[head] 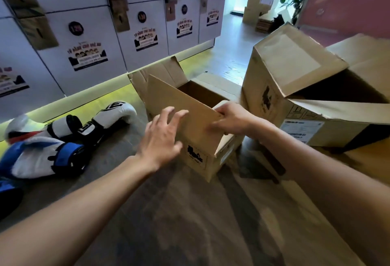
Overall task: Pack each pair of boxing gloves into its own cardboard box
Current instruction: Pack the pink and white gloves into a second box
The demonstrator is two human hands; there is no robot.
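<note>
A small cardboard box [190, 122] stands open, flaps up; white-and-black gloves [114, 116] and blue-and-white gloves [42, 156] lie at its nine o'clock, a larger box [295, 88] open at three.

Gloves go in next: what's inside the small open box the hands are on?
Inside the small box, only the dark far inner wall shows; no glove visible. Its floor is hidden behind the raised near flap and the right hand gripping it.

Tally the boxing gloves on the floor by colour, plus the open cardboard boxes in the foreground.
White and black gloves: 2
Blue and white gloves: 2, the second cut off by the frame edge
Open cardboard boxes: 2
Total: 6
</note>
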